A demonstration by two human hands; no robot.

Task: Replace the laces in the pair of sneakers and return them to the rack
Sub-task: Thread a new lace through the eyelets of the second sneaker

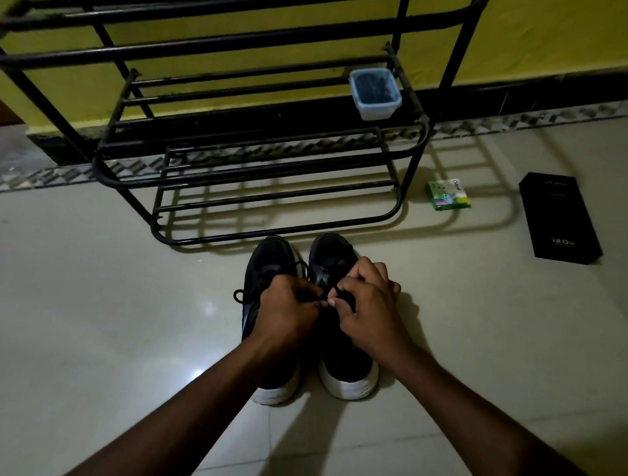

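Lacing under way — nothing shelved yet

The left sneaker [267, 261] is sitting on the tiled floor [83, 298] with its toe just short of the rack [272, 163], trailing a lace loop [238, 295] off its outer side. It seems to be laced already, though the dim light is hiding the eyelets. The right sneaker [331, 253], lying close beside it, is, I judge, the one being worked on. Finishing it and lifting both onto a shelf are remaining.

The left hand [290, 309] is reaching across the left sneaker, fingers curled, thumb and forefinger pinching a black lace [333, 288]. The right hand [369, 306] is meeting it fingertip to fingertip above the right sneaker's tongue, knuckles up, pinching the same lace — both forearms are stretching in from the bottom edge.
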